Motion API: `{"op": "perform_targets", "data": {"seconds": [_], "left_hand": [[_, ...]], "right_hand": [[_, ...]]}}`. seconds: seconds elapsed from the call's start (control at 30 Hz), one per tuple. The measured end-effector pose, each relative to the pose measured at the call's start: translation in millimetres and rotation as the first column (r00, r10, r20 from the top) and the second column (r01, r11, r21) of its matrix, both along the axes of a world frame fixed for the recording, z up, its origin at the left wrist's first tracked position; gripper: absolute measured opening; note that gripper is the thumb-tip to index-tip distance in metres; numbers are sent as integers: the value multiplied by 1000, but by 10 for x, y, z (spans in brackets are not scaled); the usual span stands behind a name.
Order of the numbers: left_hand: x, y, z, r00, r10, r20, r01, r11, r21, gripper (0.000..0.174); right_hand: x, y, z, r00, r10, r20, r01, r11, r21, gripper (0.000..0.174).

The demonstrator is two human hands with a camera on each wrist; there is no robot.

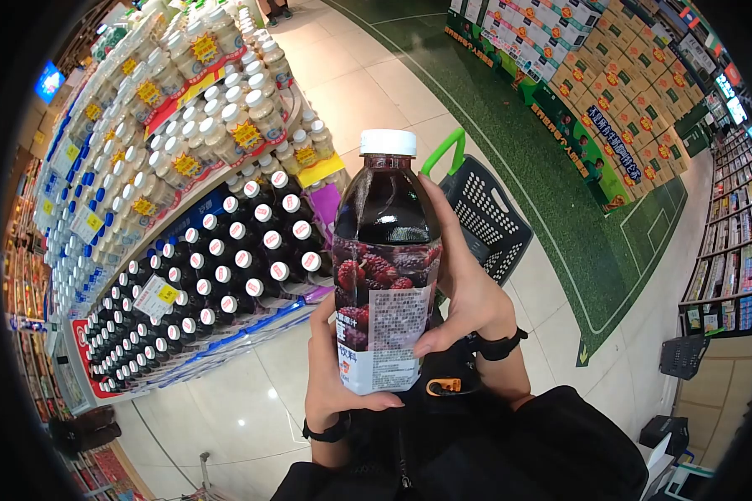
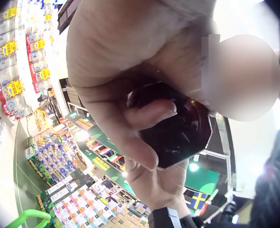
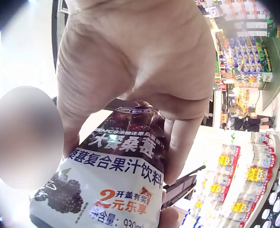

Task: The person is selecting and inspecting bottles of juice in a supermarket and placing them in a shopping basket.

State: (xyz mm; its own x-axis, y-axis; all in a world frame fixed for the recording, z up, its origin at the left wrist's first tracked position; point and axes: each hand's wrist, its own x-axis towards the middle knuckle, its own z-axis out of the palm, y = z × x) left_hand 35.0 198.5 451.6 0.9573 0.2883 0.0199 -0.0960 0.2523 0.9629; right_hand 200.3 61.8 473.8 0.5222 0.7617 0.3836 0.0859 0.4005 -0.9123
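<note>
A large juice bottle (image 1: 384, 275) with a white cap, dark liquid and a mulberry-printed label stands upright before my chest in the head view. My right hand (image 1: 476, 292) grips its right side, thumb on the pale text panel. Low on the other side, my left hand (image 1: 326, 376) holds the bottle near its base. In the left wrist view the bottle's dark underside (image 2: 187, 137) shows, with left-hand fingers (image 2: 147, 116) curled against it. The right wrist view shows the label's front (image 3: 116, 166) with large Chinese characters, below my right palm (image 3: 140, 57).
A shelf display at left holds rows of white-capped dark bottles (image 1: 217, 250) and pale jars (image 1: 217, 125). Behind the bottle is a dark basket (image 1: 493, 221) with a green handle (image 1: 445, 152). Stacked cartons (image 1: 627, 100) stand at the far right, beside green flooring (image 1: 510, 134).
</note>
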Motion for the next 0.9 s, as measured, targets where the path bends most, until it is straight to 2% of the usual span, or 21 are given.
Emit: {"op": "perform_targets", "data": {"seconds": [0.23, 0.33, 0.43, 0.5, 0.63, 0.73, 0.83, 0.9], "left_hand": [[-7, 25, -30, 999, 31, 43, -32, 999, 12, 130], [-27, 28, -21, 997, 79, -2, -79, 997, 10, 135], [-16, 51, -56, 993, 77, 89, -83, 994, 73, 143], [-34, 46, -33, 996, 90, 24, -91, 995, 41, 149], [-18, 46, -40, 992, 112, 54, -113, 993, 26, 150], [-20, 56, -53, 982, 147, 119, -156, 985, 69, 151], [-54, 21, -71, 980, 188, 67, -191, 981, 41, 153], [-36, -31, -83, 964, 248, 99, -244, 968, -53, 153]], "right_hand": [[-9, 60, 21, 1000, 0, -9, 0, 1000, -16, 153], [-7, 92, 15, 1000, -13, 15, 13, 1000, 0, 153], [-5, 118, -4, 999, -22, -42, 23, 1000, 16, 152], [-6, 128, 6, 999, -8, -52, 8, 1000, 13, 153], [-10, 147, 22, 995, 3, -95, -1, 1000, 25, 158], [0, 149, 36, 1000, -11, -10, 11, 999, 37, 161], [-10, 144, 44, 999, -16, -46, 18, 999, 29, 163], [-12, 146, 50, 998, -8, -56, 11, 999, 51, 164]]}}
